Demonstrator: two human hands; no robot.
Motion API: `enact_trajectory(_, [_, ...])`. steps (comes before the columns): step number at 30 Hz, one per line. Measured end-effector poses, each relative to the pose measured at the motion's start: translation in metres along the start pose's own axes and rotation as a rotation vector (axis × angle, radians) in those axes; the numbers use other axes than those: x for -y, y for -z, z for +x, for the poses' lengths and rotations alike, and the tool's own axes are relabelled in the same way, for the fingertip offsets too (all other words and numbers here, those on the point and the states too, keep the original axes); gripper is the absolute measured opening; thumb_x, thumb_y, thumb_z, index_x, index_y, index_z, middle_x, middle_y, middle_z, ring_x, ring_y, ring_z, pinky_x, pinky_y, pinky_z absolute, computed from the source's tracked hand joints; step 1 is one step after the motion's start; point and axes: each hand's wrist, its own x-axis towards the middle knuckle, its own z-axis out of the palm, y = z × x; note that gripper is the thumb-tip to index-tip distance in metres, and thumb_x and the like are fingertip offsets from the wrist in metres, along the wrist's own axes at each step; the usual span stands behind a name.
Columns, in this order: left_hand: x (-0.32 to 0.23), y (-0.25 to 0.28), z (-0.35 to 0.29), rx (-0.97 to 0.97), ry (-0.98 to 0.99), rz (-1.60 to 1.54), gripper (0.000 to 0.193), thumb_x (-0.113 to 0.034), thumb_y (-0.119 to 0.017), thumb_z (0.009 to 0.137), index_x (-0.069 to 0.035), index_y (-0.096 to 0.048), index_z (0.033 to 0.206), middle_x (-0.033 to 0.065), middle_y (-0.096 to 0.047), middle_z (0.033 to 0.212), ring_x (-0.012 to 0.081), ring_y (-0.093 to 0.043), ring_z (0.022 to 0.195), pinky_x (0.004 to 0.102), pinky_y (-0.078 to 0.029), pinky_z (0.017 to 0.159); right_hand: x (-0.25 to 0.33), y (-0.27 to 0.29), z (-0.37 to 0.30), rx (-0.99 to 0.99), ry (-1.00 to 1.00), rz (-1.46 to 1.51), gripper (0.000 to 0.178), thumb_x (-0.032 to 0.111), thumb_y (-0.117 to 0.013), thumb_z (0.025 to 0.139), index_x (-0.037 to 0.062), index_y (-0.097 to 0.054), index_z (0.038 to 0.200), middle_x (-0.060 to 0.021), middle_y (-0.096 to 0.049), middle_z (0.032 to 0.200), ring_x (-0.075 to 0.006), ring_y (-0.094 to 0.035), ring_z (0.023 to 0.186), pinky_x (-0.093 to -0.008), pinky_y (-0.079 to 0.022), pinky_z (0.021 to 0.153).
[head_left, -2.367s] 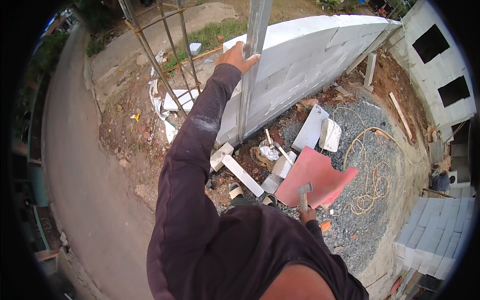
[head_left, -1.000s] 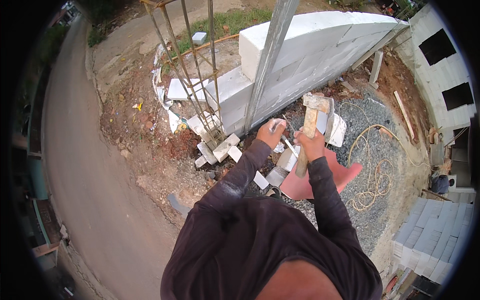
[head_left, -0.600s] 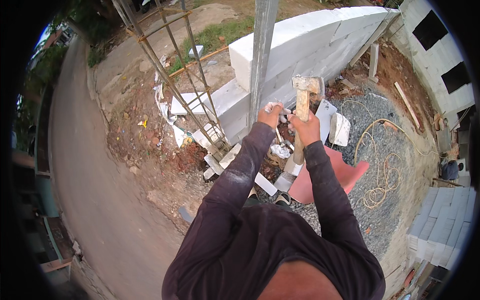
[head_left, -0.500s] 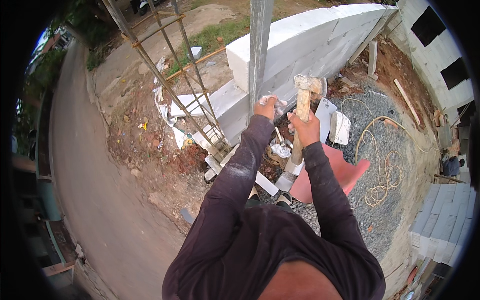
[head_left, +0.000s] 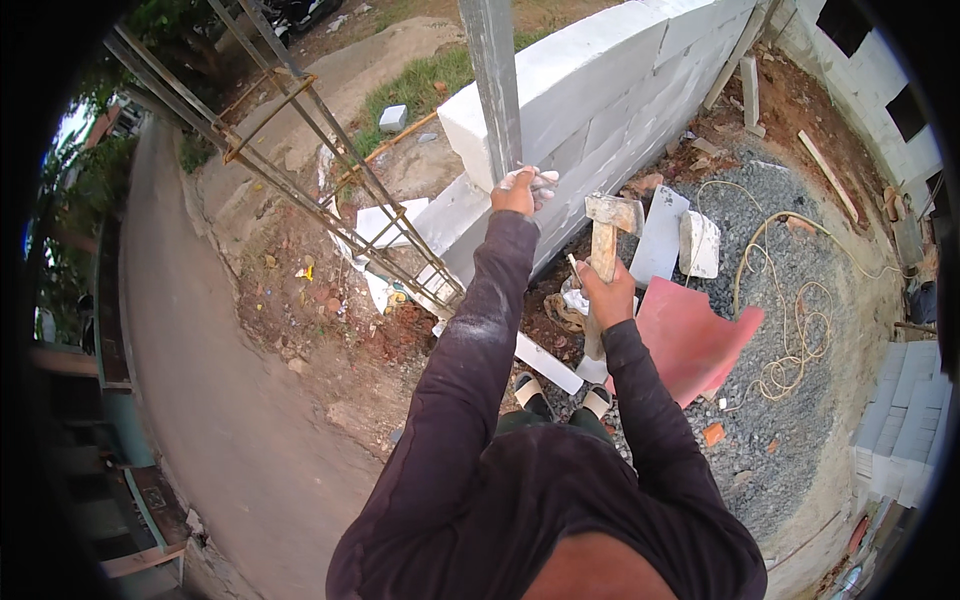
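Note:
My right hand is wrapped round the wooden handle of a hammer, whose heavy, worn head points up and away from me. My left hand is closed at the foot of the visible part of a grey upright post, its fingertips whitened with dust. Whatever those fingers pinch is too small to make out. Just behind it, the end of a white block wall curves off to the far right. The hammer head is apart from the post and wall.
A rebar column frame rises left of the wall. Right of me are a red bent sheet, a white block piece, a pale hose and gravel. Stacked blocks stand far right; a road runs left.
The hammer in my right hand has come lower and away from my left hand, widening the gap between them. My left hand stays beside the post. The whole view has shifted a little.

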Motion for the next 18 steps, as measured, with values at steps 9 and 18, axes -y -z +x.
enact_trajectory(9, [-0.008, -0.002, -0.004, -0.06, 0.032, -0.065, 0.014, -0.02, -0.048, 0.086, -0.007, -0.051, 0.091, 0.0133, -0.065, 0.088, 0.0168, -0.061, 0.068, 0.0241, -0.042, 0.052, -0.003, -0.046, 0.013, -0.122, 0.059, 0.381, 0.017, 0.011, -0.062, 0.078, 0.0003, -0.055, 0.089, -0.0009, -0.056, 0.07, -0.0058, -0.049, 0.055, -0.0225, -0.042, 0.048])
enact_trajectory(18, [-0.005, -0.003, -0.003, -0.064, -0.01, -0.063, 0.012, -0.018, -0.05, 0.086, -0.006, -0.052, 0.087, 0.0148, -0.064, 0.088, 0.0172, -0.062, 0.068, 0.0221, -0.043, 0.05, 0.003, -0.083, 0.027, -0.115, 0.011, 0.353, 0.02, 0.012, -0.062, 0.076, -0.0016, -0.057, 0.09, -0.0011, -0.056, 0.063, -0.0072, -0.051, 0.052, -0.0242, -0.043, 0.049])
